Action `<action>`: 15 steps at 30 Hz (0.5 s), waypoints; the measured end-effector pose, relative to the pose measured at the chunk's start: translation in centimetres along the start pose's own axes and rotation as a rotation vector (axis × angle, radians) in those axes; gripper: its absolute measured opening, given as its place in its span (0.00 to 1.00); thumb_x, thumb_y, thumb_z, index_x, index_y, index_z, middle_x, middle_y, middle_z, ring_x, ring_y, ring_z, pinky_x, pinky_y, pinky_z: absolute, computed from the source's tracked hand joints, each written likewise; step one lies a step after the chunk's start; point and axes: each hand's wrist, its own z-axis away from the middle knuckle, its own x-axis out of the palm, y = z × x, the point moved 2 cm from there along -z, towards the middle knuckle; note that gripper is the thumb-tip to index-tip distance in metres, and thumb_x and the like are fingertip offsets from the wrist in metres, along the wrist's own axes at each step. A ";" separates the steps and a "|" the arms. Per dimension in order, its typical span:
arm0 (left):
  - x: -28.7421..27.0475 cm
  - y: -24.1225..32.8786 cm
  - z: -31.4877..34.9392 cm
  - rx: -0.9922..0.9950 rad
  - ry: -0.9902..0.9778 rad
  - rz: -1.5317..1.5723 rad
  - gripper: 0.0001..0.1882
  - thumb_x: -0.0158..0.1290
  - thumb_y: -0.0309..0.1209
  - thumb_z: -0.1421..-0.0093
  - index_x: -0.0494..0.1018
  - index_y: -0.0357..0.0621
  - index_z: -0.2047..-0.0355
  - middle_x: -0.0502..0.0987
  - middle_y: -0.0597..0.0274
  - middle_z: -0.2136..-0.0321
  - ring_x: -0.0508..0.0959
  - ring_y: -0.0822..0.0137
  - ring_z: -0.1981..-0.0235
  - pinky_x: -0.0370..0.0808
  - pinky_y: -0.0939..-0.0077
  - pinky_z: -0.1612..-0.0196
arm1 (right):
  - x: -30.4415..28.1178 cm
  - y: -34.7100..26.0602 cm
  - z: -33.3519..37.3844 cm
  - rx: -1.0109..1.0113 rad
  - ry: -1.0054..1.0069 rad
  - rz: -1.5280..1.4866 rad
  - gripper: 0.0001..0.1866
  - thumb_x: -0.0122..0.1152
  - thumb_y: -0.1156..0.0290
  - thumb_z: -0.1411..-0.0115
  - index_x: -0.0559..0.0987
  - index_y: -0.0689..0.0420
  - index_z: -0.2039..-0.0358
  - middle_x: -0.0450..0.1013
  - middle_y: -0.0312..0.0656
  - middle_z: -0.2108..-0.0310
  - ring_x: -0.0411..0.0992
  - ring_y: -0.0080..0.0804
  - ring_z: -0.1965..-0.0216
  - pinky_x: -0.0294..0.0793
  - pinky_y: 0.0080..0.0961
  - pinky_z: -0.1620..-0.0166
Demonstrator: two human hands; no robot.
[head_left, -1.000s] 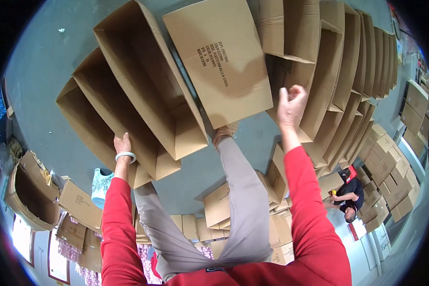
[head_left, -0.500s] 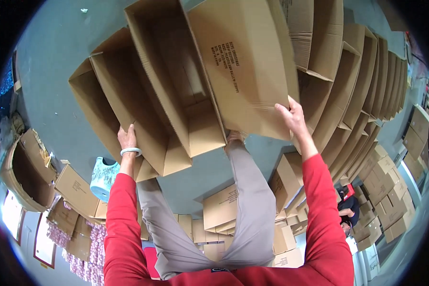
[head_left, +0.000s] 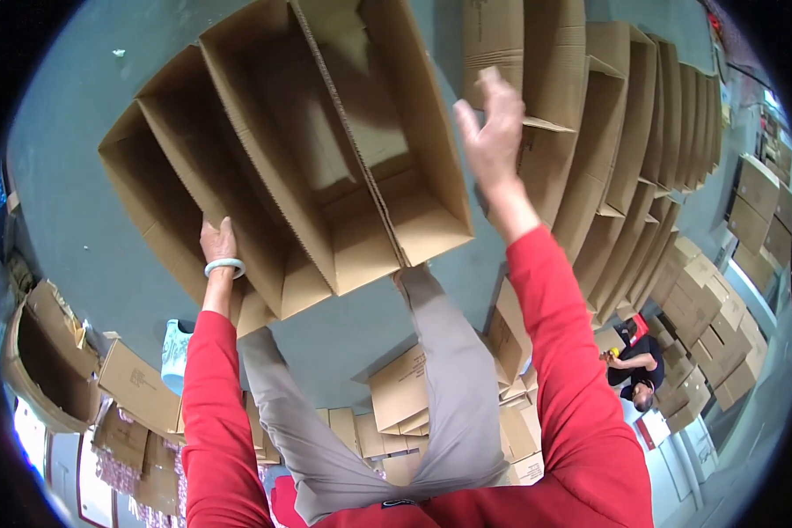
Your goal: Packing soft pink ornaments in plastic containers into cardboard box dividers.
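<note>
Boxes (head_left: 361, 251): four, open, side by side on the floor (head_left: 70, 202) before you.
Left hand (head_left: 218, 242): your grip holds one box.
Right hand (head_left: 495, 132): your grip is wide, near the rightmost of four.

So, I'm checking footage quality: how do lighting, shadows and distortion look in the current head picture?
Head view: fisheye bending with black corners; same view: shadow inside the open brown cardboard boxes at the bare left hand; same view: washed-out white rectangular panel at lower left, too bright to show detail.
</note>
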 end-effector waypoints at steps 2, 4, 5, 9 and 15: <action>0.4 -0.1 -0.9 0.025 -0.025 0.024 0.20 0.49 0.26 0.44 0.68 0.36 0.49 0.76 0.47 0.55 0.76 0.53 0.53 0.69 0.65 0.49 | -0.4 6.5 -2.1 0.106 0.150 0.322 0.37 0.64 0.64 0.47 0.58 0.60 0.40 0.70 0.58 0.53 0.66 0.52 0.47 0.64 0.42 0.45; -0.1 -1.1 -1.4 0.042 -0.012 -0.002 0.21 0.50 0.26 0.44 0.68 0.34 0.49 0.76 0.46 0.54 0.76 0.53 0.53 0.69 0.65 0.48 | 0.2 10.3 -1.3 0.525 -0.382 0.226 0.35 0.61 0.64 0.46 0.59 0.59 0.40 0.73 0.61 0.60 0.72 0.56 0.56 0.71 0.44 0.52; 0.4 -1.0 -1.5 0.026 -0.018 0.004 0.21 0.50 0.27 0.44 0.68 0.34 0.49 0.76 0.47 0.55 0.76 0.53 0.53 0.69 0.65 0.48 | 0.3 11.2 -0.1 0.340 -0.432 0.289 0.27 0.56 0.68 0.45 0.64 0.60 0.44 0.74 0.62 0.66 0.74 0.58 0.63 0.74 0.45 0.60; -0.2 -2.7 -2.5 0.015 -0.165 0.108 0.20 0.50 0.26 0.43 0.68 0.34 0.49 0.76 0.51 0.55 0.75 0.60 0.54 0.69 0.69 0.49 | 1.6 8.2 9.1 0.191 -0.570 0.052 0.27 0.46 0.80 0.51 0.71 0.50 0.48 0.74 0.57 0.67 0.74 0.57 0.66 0.75 0.46 0.62; -2.0 -5.2 -1.4 0.077 -0.294 0.041 0.21 0.50 0.23 0.42 0.66 0.34 0.47 0.75 0.57 0.54 0.74 0.64 0.54 0.68 0.71 0.48 | -2.5 2.4 16.5 0.524 -0.996 -0.287 0.26 0.50 0.75 0.46 0.68 0.56 0.43 0.75 0.51 0.58 0.75 0.44 0.60 0.73 0.36 0.57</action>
